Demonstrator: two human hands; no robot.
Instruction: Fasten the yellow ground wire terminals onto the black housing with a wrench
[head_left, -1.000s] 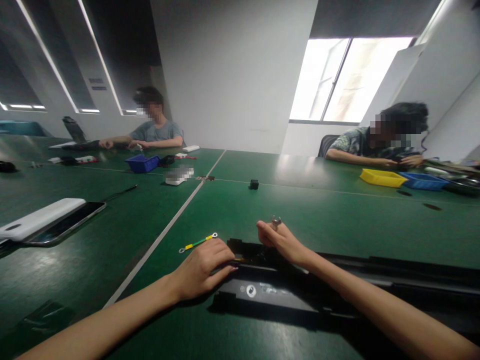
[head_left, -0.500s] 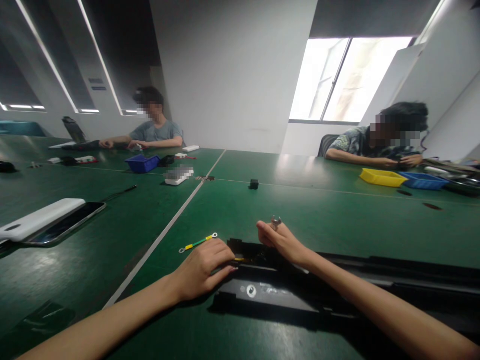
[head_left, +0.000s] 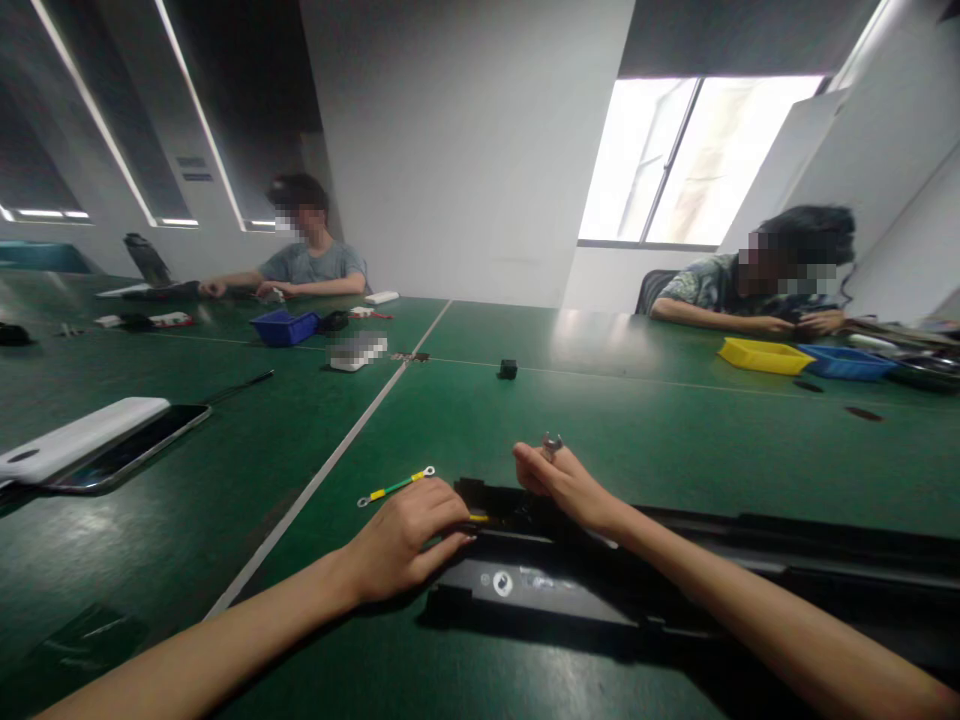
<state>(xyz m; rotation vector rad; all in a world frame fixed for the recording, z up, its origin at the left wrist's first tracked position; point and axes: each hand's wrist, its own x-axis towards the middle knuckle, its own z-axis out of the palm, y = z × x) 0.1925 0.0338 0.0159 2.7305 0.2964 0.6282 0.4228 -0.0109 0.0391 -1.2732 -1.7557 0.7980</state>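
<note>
A long black metal housing (head_left: 559, 590) with a round white label lies across the table in front of me. At its left end my left hand (head_left: 416, 530) is closed, fingertips around what looks like a yellow-sleeved wire (head_left: 480, 518); most of it is hidden. My right hand (head_left: 559, 480) is a fist over the housing's far wall, closed on an open-end wrench (head_left: 553, 443) whose forked jaw sticks up above the fingers. The wrench's other end is out of sight. Just beyond my left hand lies a green-and-yellow ground wire (head_left: 396, 487) with a ring terminal at each end.
A phone (head_left: 139, 450) and a white power bank (head_left: 90, 432) lie at the left. Farther off are a small black block (head_left: 508, 369), a dark blue bin (head_left: 283, 328), a yellow tray (head_left: 763, 356) and a blue tray (head_left: 847, 362). Two people sit across the green table (head_left: 450, 420).
</note>
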